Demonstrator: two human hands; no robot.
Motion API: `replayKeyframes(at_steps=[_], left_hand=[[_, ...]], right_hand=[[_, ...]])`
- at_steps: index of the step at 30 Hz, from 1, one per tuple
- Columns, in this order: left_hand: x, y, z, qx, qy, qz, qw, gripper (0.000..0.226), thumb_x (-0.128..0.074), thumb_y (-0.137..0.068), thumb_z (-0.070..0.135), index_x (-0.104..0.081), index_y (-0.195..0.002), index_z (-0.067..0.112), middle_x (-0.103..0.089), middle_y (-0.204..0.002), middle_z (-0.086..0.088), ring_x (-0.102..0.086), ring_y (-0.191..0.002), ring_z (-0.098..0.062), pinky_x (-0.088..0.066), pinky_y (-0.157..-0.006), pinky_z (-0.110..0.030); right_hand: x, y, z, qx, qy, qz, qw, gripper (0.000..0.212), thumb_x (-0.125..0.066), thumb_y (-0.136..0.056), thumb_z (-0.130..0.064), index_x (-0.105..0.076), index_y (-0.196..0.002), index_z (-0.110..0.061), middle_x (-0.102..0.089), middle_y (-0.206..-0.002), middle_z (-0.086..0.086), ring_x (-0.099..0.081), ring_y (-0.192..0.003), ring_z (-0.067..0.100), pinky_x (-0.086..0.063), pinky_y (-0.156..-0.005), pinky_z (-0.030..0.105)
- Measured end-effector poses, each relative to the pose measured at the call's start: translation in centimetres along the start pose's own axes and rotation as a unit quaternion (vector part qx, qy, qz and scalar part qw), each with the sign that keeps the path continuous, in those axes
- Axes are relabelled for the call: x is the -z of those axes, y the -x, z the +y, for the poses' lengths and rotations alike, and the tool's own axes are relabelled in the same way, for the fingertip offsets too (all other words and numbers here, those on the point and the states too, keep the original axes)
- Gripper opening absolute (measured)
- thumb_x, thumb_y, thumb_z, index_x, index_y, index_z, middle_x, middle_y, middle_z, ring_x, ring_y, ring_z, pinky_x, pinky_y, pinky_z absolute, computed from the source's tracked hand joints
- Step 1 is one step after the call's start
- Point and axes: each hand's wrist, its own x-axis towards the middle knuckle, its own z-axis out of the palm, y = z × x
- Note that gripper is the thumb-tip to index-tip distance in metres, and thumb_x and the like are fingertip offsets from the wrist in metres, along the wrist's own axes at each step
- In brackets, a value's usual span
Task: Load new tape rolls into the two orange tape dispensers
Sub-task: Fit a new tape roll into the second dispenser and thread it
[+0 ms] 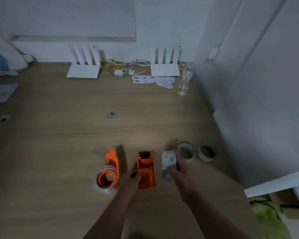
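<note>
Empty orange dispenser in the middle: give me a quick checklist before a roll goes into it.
1. Middle dispenser has no roll in it: ok, it looks empty.
2. Left hand steadies it: ok, fingers rest at its left side; a firm grip cannot be told.
3. Right hand free for a roll: not ok, it lies on a small packet.
4. Spare rolls within reach: ok, near roll and far roll stand on the desk right of the packet.
5. Left dispenser loaded: ok, a clear roll sits around its hub.
6. Loose tape end on the spare rolls: cannot tell.
</note>
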Motion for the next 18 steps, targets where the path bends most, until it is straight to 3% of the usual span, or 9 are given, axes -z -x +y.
replayKeyframes(at_steps=[4, 8, 11, 13, 15, 18], left_hand=[[-0.2, -0.1, 0.7, 0.013, 0.045, 0.008, 0.999, 0.022, -0.057, -0.092, 0.03, -0.072, -0.095, 0.014, -0.073, -0.098, -0.01, -0.067, -0.091, -0.026, -0.049, -0.076, -0.034], [-0.1, 0.4, 1.9, 0.014, 0.123, 0.014, 0.992, 0.019, -0.058, -0.091, 0.026, -0.068, -0.08, 0.015, -0.073, -0.086, -0.011, -0.067, -0.077, -0.023, -0.051, -0.066, -0.032], [0.7, 0.7, 2.6, -0.009, 0.166, 0.001, 0.986, 0.022, -0.058, -0.09, 0.028, -0.069, -0.078, 0.014, -0.076, -0.08, -0.006, -0.071, -0.075, -0.024, -0.056, -0.071, -0.039], [1.7, 1.0, 3.3, -0.03, 0.187, 0.0, 0.982, 0.024, -0.056, -0.093, 0.024, -0.064, -0.072, 0.014, -0.069, -0.069, 0.0, -0.063, -0.066, -0.019, -0.048, -0.066, -0.033], [2.6, 1.3, 3.9, -0.048, 0.203, 0.0, 0.978, 0.027, -0.056, -0.094, 0.022, -0.058, -0.068, 0.017, -0.061, -0.061, 0.005, -0.053, -0.06, -0.012, -0.04, -0.061, -0.028], [4.0, 1.8, 4.5, -0.069, 0.218, -0.006, 0.974, 0.022, -0.056, -0.094, 0.022, -0.058, -0.073, 0.017, -0.06, -0.066, 0.003, -0.052, -0.064, -0.012, -0.04, -0.061, -0.028]], right_hand=[[-1.0, 0.2, -0.1, -0.005, -0.01, 0.016, 1.0, 0.017, -0.054, -0.079, -0.006, -0.069, -0.085, -0.009, -0.071, -0.079, 0.008, -0.065, -0.073, 0.018, -0.052, -0.061, 0.027], [-2.2, 0.5, -0.7, -0.009, -0.014, 0.008, 1.0, 0.021, -0.051, -0.081, -0.006, -0.067, -0.092, -0.002, -0.071, -0.079, 0.005, -0.067, -0.072, 0.016, -0.052, -0.059, 0.026], [-3.7, 0.5, -0.8, -0.006, -0.017, 0.018, 1.0, 0.029, -0.051, -0.081, -0.008, -0.068, -0.103, 0.0, -0.073, -0.089, 0.017, -0.069, -0.079, 0.022, -0.055, -0.064, 0.029], [-4.9, 0.5, -0.9, -0.007, -0.019, 0.028, 0.999, 0.032, -0.051, -0.081, -0.011, -0.067, -0.106, 0.002, -0.072, -0.093, 0.025, -0.069, -0.08, 0.026, -0.055, -0.066, 0.033], [-6.0, 0.5, -1.1, -0.013, -0.025, 0.045, 0.999, 0.031, -0.051, -0.083, -0.012, -0.067, -0.106, 0.001, -0.072, -0.094, 0.021, -0.068, -0.08, 0.026, -0.056, -0.066, 0.032], [-7.4, 0.8, -1.3, -0.015, -0.038, 0.061, 0.997, 0.029, -0.051, -0.088, -0.013, -0.067, -0.11, -0.002, -0.072, -0.099, 0.018, -0.068, -0.083, 0.023, -0.056, -0.068, 0.031]])
